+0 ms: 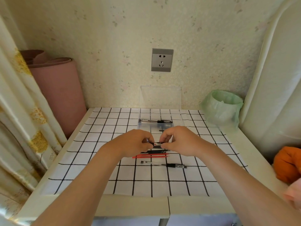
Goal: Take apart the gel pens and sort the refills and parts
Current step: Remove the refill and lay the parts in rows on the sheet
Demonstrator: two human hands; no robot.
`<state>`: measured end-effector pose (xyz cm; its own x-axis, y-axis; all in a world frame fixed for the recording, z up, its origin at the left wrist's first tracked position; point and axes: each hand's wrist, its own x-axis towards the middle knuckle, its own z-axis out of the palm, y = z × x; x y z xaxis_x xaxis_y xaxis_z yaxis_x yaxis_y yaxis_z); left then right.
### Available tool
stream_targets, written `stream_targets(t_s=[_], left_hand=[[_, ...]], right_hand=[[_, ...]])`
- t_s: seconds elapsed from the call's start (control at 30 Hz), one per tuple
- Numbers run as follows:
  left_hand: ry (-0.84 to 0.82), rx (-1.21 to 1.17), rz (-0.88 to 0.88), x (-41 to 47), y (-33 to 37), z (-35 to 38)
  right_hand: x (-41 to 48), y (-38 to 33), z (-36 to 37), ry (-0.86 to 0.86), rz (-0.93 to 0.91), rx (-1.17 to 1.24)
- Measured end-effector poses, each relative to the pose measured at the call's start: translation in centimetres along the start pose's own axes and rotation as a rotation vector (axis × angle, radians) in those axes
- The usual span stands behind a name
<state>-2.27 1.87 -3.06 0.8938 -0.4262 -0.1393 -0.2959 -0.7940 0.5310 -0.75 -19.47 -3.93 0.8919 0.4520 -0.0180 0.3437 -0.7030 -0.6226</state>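
Just above the middle of the frame the two hands meet over a white cloth with a black grid that covers a pale table. The left hand has its fingers curled round the left end of a gel pen, and the right hand pinches the right end between thumb and fingertips. The pen lies level from left to right, and only a short dark-and-clear stretch shows between the two hands. Whether it rests on the cloth or is lifted off it cannot be told. Just below the hands lie the black refills, side by side. Right under these are the red refills, all running left to right. Lower still, apart from them, a second pen with a clear barrel and black cap lies on the cloth, and a small dark part sits just off its left tip. Above the hands stands a clear box with a third pen across its far side and a little dark piece nearer the fingers. Its lid stands up against the wallpapered wall, below a grey socket. At the upper right of the table is a bin lined with a green bag, at the left a pink roll beside a curtain, and at the right edge an orange cloth.
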Motion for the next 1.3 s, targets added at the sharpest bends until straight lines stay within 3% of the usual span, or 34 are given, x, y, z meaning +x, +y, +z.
stream_targets(t_s=[0.2, 0.4, 0.6, 0.83, 1.0, 1.13, 1.3], left_hand=[[-0.013, -0.063, 0.0, 0.2, 0.1, 0.1], [0.014, -0.062, -0.037, 0.2, 0.2, -0.2], [0.035, -0.1, -0.016, 0.1, -0.2, -0.5], [0.105, -0.081, 0.07, 0.6, -0.6, 0.1], [0.15, 0.037, 0.096, 1.0, -0.3, 0.7], [0.301, 0.133, 0.049, 1.5, -0.7, 0.1], [0.569, 0.228, -0.067, 2.2, -2.9, -0.3]], right_hand=[[0.1, -0.5, 0.5, 0.039, -0.04, 0.059], [-0.1, -0.6, 0.6, 0.047, -0.072, -0.144], [0.0, -0.6, 1.5, 0.079, -0.117, -0.164], [-0.3, -0.2, 2.5, 0.061, -0.014, 0.105], [-0.1, -0.2, 2.4, 0.093, -0.007, -0.029], [0.6, -0.4, 2.0, 0.186, -0.025, -0.158], [2.3, 0.1, 0.6, 0.455, 0.013, -0.361]])
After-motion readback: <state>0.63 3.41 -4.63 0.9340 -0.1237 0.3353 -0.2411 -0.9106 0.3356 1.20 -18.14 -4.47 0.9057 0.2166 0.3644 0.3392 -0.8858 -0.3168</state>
